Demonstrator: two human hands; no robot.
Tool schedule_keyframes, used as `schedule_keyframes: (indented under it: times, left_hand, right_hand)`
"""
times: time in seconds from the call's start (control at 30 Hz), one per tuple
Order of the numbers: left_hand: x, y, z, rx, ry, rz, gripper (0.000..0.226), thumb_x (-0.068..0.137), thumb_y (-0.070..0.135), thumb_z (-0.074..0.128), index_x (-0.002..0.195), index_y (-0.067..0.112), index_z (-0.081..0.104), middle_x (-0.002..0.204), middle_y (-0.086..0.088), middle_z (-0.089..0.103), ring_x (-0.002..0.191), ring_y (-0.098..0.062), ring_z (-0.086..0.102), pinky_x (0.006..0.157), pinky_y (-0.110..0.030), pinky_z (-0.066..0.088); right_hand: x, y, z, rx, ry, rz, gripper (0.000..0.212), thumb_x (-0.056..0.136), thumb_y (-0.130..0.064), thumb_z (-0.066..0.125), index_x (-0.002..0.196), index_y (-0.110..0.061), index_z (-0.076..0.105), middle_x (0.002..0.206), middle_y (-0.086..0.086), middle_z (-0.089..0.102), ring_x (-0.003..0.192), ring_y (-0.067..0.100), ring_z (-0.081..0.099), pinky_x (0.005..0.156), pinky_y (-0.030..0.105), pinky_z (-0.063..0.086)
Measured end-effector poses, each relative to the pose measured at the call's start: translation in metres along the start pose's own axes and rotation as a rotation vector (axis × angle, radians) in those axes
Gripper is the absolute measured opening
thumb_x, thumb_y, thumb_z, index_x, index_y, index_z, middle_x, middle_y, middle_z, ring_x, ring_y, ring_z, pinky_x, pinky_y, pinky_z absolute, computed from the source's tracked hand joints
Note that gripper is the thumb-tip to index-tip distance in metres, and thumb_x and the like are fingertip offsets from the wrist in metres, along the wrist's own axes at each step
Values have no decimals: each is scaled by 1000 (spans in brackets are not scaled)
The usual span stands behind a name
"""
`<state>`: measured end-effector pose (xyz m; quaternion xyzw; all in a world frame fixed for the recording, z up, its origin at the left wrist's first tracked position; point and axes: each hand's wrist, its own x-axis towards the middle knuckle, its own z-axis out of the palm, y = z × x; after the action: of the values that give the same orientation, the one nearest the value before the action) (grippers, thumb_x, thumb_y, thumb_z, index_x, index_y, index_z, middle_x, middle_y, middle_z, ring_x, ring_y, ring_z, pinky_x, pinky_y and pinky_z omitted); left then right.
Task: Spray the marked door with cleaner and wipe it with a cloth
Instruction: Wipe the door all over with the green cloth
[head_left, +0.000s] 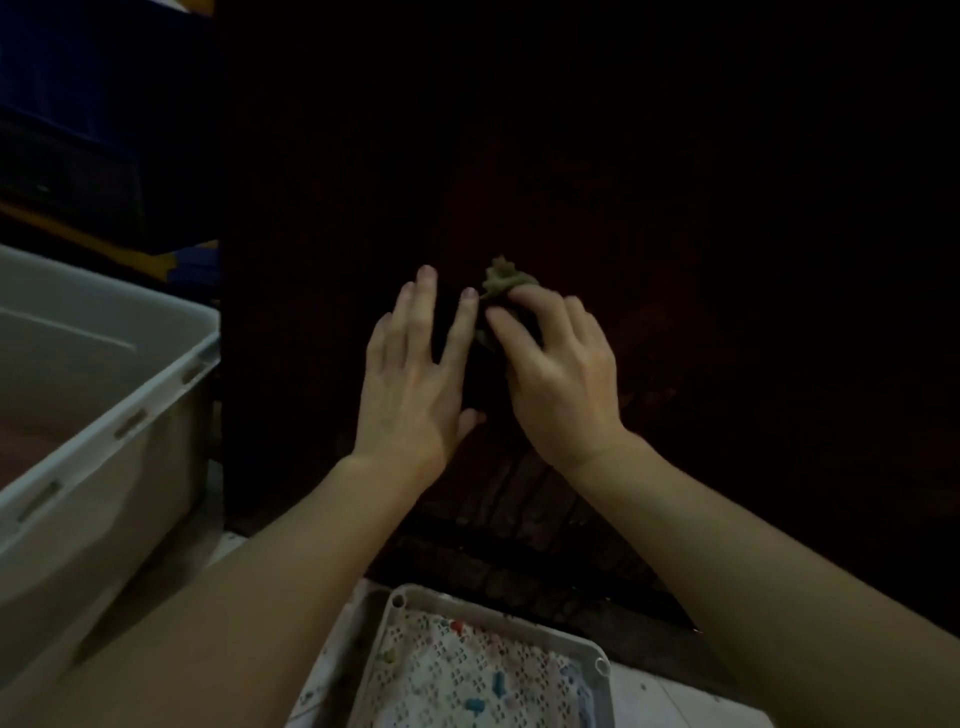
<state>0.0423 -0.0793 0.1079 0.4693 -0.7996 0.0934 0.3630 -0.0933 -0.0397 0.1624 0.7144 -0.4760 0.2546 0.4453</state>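
Observation:
A dark brown door (675, 208) fills the middle and right of the head view, dimly lit. My right hand (561, 379) grips a bunched greenish cloth (501, 283) against the door, and a tuft of cloth sticks out above the fingers. My left hand (415, 379) lies just to its left with fingers straight and spread, its fingertips close to the cloth. No spray bottle is in view.
A large grey plastic bin (104, 395) stands at the left, close to the door's edge. Below my arms sits a grey tray (597, 654) with a perforated, paint-flecked surface. Blue and yellow shelving (104, 156) is at the far left.

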Motion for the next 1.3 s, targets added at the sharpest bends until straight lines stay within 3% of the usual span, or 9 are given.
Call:
schedule_keyframes:
  times: [0.13,0.27,0.47,0.63,0.8,0.93,1.07,1.2,1.3]
  left_hand:
    - [5,16,8,-47,115,7,124,61,51,85,151,12,8,155,-14,2,142,-33,12,116,-49,19]
    - [4,31,12,-182,220,134,115,61,54,80,146,6,20,145,-13,22,123,-30,36,99,-43,37]
    - [14,57,10,-225,222,186,90,74,18,77,143,-4,23,134,-17,29,115,-29,45,83,-36,56]
    - [10,53,-4,-224,165,147,73,76,23,75,135,14,35,120,-10,41,85,-26,58,58,-29,49]
    - [12,45,-17,-171,99,134,78,68,24,85,131,17,38,114,-15,43,83,-23,52,57,-29,46]
    - [13,45,-26,-242,43,-48,73,76,32,79,132,14,35,119,-10,43,82,-15,51,61,-28,42]
    - [12,41,-29,-189,-19,-125,83,77,30,79,140,13,27,129,-10,38,100,-21,54,65,-28,41]
    - [9,39,-33,-104,-107,-92,102,74,34,80,148,21,11,136,-11,27,115,-24,46,73,-32,51]
    - [12,40,-38,-42,-79,-57,115,71,47,79,151,24,0,143,-10,16,125,-26,33,88,-36,51]
  right_hand:
    - [29,9,-9,-51,176,104,18,97,-19,58,99,-11,75,106,7,70,79,25,60,63,36,46]
    - [-5,14,-6,3,142,162,11,94,-15,66,99,-11,74,107,5,69,78,21,60,59,35,49]
    - [-22,15,-15,322,41,273,25,91,-9,65,115,-2,67,121,12,60,94,18,66,62,29,59]
    - [-36,21,-28,464,57,263,37,92,-20,57,126,-11,48,129,13,53,93,18,64,60,23,55]
    - [-41,24,-35,253,-40,210,46,91,-29,54,134,-13,54,126,15,50,99,26,61,51,28,54]
    - [-28,14,-37,135,-112,167,50,90,-22,63,137,-10,54,128,17,52,96,29,58,51,32,54]
    - [-26,0,-24,40,-211,152,56,85,-15,64,140,-12,53,143,13,47,90,30,56,47,28,37]
    - [-43,1,-20,-16,-262,103,55,80,-12,55,135,-11,57,143,13,49,86,30,57,46,29,36]
    - [-50,8,-25,6,-286,109,57,75,-8,71,131,-10,60,136,15,54,84,29,58,46,29,40]
